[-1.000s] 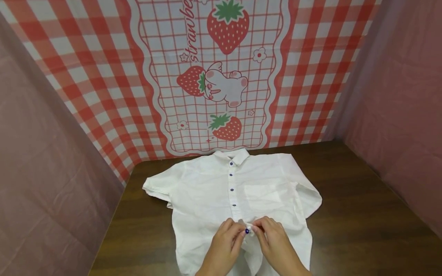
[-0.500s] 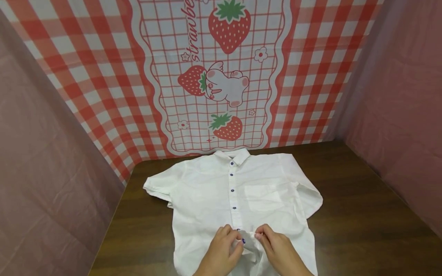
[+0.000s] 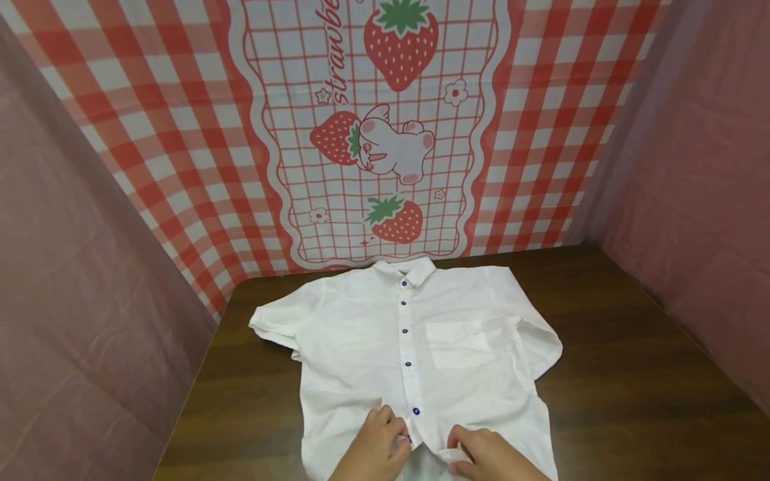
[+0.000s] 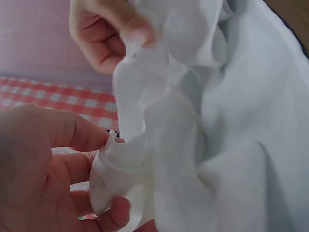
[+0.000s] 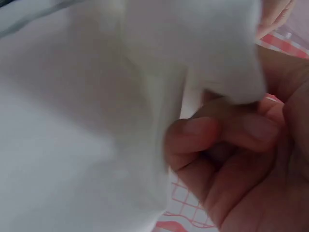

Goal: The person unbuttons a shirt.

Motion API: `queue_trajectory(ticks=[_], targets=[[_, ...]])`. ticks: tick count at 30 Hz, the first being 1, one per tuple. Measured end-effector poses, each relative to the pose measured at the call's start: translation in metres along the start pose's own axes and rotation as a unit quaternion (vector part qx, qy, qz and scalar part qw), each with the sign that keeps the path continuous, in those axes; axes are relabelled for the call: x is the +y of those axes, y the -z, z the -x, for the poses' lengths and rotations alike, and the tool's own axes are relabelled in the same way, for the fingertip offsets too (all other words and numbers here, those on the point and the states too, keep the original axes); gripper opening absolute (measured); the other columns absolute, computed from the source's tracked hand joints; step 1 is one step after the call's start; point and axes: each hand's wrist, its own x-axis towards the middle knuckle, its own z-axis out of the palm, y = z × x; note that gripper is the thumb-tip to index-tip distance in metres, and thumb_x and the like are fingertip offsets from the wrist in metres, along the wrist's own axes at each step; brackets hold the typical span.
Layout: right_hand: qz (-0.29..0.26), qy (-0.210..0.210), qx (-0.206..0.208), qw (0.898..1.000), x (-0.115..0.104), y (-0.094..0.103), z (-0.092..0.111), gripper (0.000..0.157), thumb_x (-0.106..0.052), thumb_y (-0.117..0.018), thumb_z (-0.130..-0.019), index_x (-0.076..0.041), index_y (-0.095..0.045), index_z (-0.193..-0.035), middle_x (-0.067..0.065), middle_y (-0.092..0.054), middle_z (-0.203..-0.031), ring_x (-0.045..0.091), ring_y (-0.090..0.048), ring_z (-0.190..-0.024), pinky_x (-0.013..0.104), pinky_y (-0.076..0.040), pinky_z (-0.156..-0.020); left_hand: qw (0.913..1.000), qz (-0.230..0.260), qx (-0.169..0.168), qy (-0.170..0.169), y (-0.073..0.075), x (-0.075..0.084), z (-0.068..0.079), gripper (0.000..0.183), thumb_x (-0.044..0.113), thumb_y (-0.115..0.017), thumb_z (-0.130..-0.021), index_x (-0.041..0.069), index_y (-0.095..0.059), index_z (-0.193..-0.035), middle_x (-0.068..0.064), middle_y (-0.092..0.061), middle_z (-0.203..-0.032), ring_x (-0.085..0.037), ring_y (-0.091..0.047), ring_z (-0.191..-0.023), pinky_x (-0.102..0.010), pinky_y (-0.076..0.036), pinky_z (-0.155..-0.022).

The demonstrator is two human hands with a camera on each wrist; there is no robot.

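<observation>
A white short-sleeved button-up shirt (image 3: 355,334) lies front up, collar away from me, with dark blue buttons down its placket. My left hand (image 3: 371,446) pinches the placket edge low on the front. In the left wrist view, a blue button (image 4: 112,133) shows at its thumb tip. My right hand (image 3: 490,455) grips the other front edge, a short way to the right, its fingers curled on the cloth in the right wrist view. Between the hands the two edges spread apart below a blue button (image 3: 416,411). The shirt's hem lies out of the head view.
The shirt rests on a dark brown wooden table (image 3: 625,361). Behind it hangs a red and white checked cloth (image 3: 541,133) with strawberry prints. Pink curtains (image 3: 698,200) stand on both sides. A chest pocket (image 3: 460,344) is on the shirt's right half.
Both hands have moved down toward the near side and farther apart. The front edges, together between the fingers a second ago, now spread, and one more button shows above the hands.
</observation>
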Motion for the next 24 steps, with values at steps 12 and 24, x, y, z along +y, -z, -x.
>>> queue_trajectory(ticks=[12, 24], targets=[[0.015, -0.085, -0.038, 0.996, 0.037, -0.005, 0.007, 0.022, 0.003, -0.058, -0.077, -0.017, -0.05, -0.082, -0.012, -0.049, -0.067, 0.002, -0.04, -0.06, 0.024, -0.035, -0.056, 0.9962, 0.011, -0.044, 0.074, -0.007, -0.029, 0.016, 0.009, 0.02, -0.055, -0.085, 0.019, -0.057, -0.076, 0.01, -0.042, -0.084, -0.007, -0.036, -0.075, -0.023, -0.036, -0.065], [-0.075, -0.02, -0.021, 0.997, 0.034, 0.017, 0.013, 0.015, -0.031, -0.06, -0.089, -0.017, -0.057, -0.086, -0.018, -0.04, -0.062, -0.007, -0.036, -0.055, 0.017, -0.036, -0.05, 0.9972, 0.066, 0.024, -0.023, 0.008, -0.042, 0.022, 0.022, -0.004, -0.053, -0.079, 0.015, -0.063, -0.085, 0.004, -0.052, -0.08, 0.0, -0.042, -0.069, -0.019, -0.038, -0.062]])
